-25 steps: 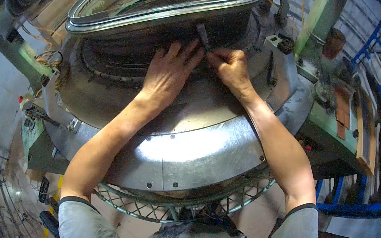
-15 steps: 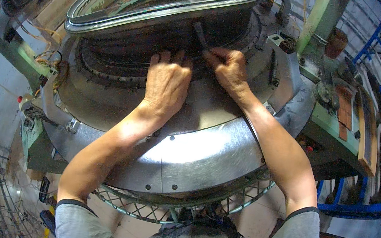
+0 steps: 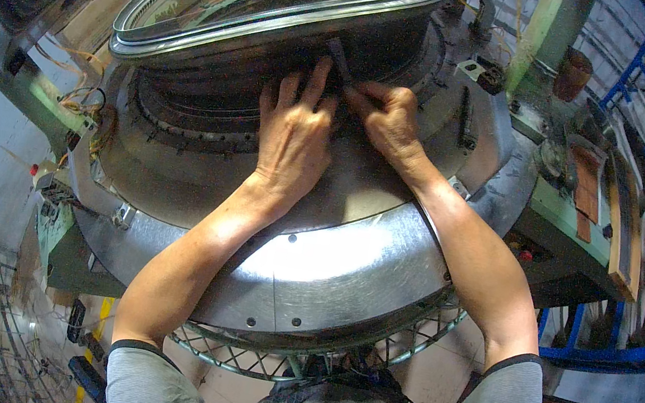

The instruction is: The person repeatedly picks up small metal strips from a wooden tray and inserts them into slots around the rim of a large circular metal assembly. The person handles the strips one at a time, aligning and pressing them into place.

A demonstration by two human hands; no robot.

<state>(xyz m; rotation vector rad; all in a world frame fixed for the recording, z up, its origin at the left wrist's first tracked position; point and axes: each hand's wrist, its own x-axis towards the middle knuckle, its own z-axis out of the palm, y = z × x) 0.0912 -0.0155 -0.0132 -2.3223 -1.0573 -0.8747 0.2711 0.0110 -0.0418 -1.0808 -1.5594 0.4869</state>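
A shiny metal ring [image 3: 266, 20] tops the dark curved wall [image 3: 215, 84] of a large round machine. My left hand [image 3: 294, 139] lies against the lower part of this wall with its fingers stretched upward and apart. Right beside it, my right hand [image 3: 390, 127] is closed, thumb and fingers pinching the lower end of a narrow dark flat strip [image 3: 338, 55]. The strip leans up and to the left along the wall. What it is made of cannot be made out, and the fingers hide its lower end.
Around the wall runs a wide metal plate [image 3: 199, 187], edged in front by a bright steel rim [image 3: 346, 263]. A green post [image 3: 547, 39] rises at the far right. On the right stand a green bench [image 3: 561, 225] and a blue rack [image 3: 607, 359]. Wires [image 3: 83, 86] hang at left.
My left hand has shifted slightly right and its fingers have stretched upward and spread along the wall. My right hand keeps its pinch on the strip in nearly the same place.
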